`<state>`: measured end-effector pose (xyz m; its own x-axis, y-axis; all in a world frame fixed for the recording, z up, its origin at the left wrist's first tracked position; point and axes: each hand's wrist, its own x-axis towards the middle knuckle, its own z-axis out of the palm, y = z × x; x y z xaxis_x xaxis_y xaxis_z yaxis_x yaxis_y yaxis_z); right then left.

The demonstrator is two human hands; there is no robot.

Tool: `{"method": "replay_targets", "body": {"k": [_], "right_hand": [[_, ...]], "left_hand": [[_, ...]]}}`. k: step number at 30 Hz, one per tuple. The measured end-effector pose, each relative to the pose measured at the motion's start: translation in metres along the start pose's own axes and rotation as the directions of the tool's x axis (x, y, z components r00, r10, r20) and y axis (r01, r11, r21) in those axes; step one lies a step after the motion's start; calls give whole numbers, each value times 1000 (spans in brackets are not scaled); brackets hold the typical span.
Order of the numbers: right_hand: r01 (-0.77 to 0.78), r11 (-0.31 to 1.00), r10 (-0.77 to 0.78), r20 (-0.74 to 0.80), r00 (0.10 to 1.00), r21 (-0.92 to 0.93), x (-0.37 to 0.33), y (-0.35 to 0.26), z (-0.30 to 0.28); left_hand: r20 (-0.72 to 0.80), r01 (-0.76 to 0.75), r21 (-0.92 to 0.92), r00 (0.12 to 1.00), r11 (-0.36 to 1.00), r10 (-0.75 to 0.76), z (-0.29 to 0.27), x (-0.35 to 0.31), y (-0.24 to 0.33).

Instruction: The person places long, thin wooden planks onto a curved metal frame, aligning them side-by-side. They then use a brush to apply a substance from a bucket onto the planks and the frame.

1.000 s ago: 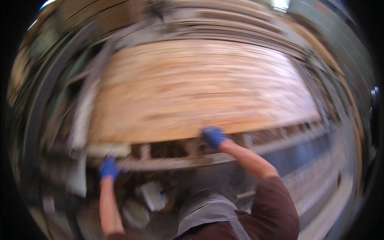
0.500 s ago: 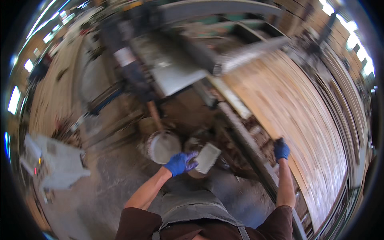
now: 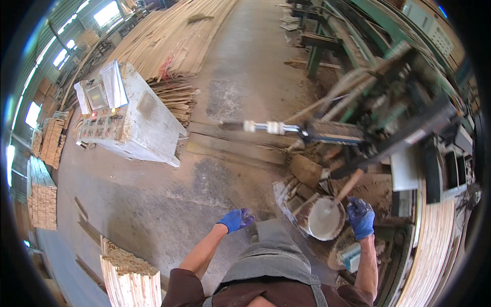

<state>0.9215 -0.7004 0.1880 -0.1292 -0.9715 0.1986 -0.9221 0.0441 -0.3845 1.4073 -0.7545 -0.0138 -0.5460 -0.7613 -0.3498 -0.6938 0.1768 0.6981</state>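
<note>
Over the floor just ahead of my apron, my left hand (image 3: 236, 220) hangs in a blue glove with purple-stained fingers. Its fingers are loosely bent, and nothing shows in them. My right hand (image 3: 361, 219), also gloved in blue with dark stained fingertips, is raised just right of a round bucket (image 3: 310, 216) of white liquid. No held thing is visible in it. A wooden handle (image 3: 350, 185) leans up out of the liquid, close to the right fingertips but apart from them. Below the bucket, partly behind my right forearm, sits a small pale block-shaped container (image 3: 352, 257).
A grey control cabinet (image 3: 153, 115) with buttons and papers stands at the left. Green machinery (image 3: 353, 36) and a dark metal arm (image 3: 337, 132) fill the right side. Joined boards (image 3: 432, 250) lie at lower right, a timber stack (image 3: 130, 271) at lower left, and long planks (image 3: 174, 38) beyond.
My view has swung left, bringing the control cabinet closer to the middle. My right hand has left the edge of the boards and is now beside the bucket; my left hand is away from the bucket.
</note>
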Motion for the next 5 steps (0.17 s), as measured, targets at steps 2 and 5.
{"method": "replay_targets", "body": {"k": [2, 5], "right_hand": [[12, 985, -13, 4, 1000, 170, 82, -75, 4], [210, 942, -191, -98, 977, 260, 211, -161, 31]], "left_hand": [[-92, -69, -30, 994, 997, 66, -54, 21, -52], [-1, 395, -549, 881, 737, -473, -92, 5, -177]]}}
